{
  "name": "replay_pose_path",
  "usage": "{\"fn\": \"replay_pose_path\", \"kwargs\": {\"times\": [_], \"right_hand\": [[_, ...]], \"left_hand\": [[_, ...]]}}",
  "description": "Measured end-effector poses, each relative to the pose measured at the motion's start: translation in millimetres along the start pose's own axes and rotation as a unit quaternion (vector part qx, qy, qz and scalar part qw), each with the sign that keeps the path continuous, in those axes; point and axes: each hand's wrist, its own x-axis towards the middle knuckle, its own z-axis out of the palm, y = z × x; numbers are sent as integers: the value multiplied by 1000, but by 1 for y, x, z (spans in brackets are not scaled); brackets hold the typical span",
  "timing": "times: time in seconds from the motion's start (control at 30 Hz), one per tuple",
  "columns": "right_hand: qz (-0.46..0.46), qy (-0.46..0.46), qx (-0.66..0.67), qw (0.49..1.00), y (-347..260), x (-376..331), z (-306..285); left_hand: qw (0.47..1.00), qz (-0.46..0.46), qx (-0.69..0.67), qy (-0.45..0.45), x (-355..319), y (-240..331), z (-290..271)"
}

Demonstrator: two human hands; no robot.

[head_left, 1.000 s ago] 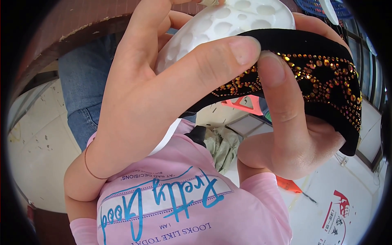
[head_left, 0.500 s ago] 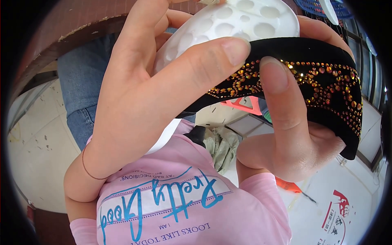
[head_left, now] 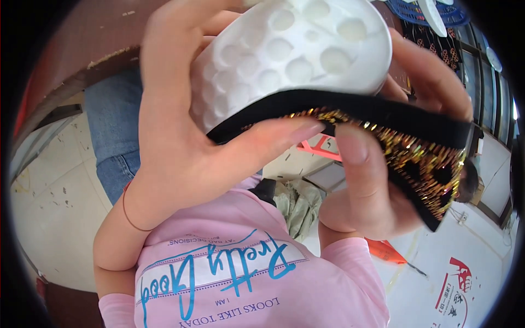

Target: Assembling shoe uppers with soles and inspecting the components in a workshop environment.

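Note:
A white slipper sole (head_left: 298,46) with round hollows in its face is held up between my hands. Along its lower edge runs a black strap (head_left: 306,98), set with gold and orange rhinestones that are smeared by motion. My left hand (head_left: 175,126) curls around the sole's left side, its thumb pressed on the strap near the middle. From the right, my right hand (head_left: 377,180) grips the strap, thumb on the rhinestone face and other fingers behind, some by the sole's right rim. Whether the strap is fixed to the sole cannot be made out.
A brown table edge (head_left: 104,63) curves across the upper left. At upper right, a blue basket (head_left: 459,16) has white pieces by it, with dark beaded straps (head_left: 429,41) below. A crumpled sack (head_left: 298,199) and an orange object (head_left: 384,251) lie lower down.
The strap has turned and dropped lower, with its right end tilting down. More of the sole's hollowed face now shows. Both thumbs have moved down along with the strap.

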Motion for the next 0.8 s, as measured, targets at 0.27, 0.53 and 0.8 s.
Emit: {"fn": "replay_pose_path", "kwargs": {"times": [0.27, 0.53, 0.8], "right_hand": [[-93, 47, -31, 994, 16, 7, 25], [78, 63, 135, 986, 8, 12, 23], [-3, -45, -134, 990, 5, 15, 1]], "left_hand": [[971, 57, 222, -62, 8, 10, -26], [986, -63, 141, -62, 5, 15, -21], [986, -155, 24, -57, 3, 17, -14]]}}
